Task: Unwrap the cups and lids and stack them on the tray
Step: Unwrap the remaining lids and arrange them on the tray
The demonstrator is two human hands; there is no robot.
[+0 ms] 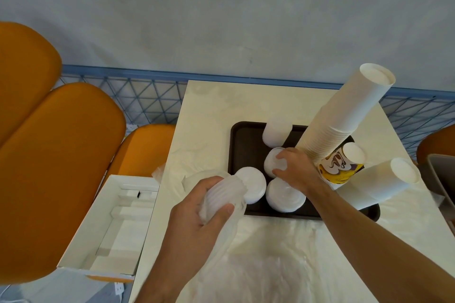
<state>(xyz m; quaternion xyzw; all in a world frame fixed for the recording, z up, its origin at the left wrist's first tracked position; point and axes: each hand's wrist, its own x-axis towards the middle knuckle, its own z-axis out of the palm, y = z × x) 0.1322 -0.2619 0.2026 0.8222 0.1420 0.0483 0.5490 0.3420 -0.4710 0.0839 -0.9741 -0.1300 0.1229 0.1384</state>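
Note:
A dark brown tray [242, 145] lies on the pale table. On it stand several stacks of white lids [285, 198] and a tall leaning stack of white paper cups [344, 115], with a shorter cup stack [384, 182] to its right. My left hand [197, 219] grips a sleeve of white lids [225, 195] still in clear plastic wrap, just left of the tray's near corner. My right hand [296, 170] holds a small stack of lids [274, 162] at the tray's middle, fingers curled over its top.
Clear plastic wrapping [268, 268] is spread over the table's near part. An open white cardboard box [115, 224] sits on an orange seat to the left. Orange chairs [56, 155] stand left, a blue wire fence [147, 98] behind.

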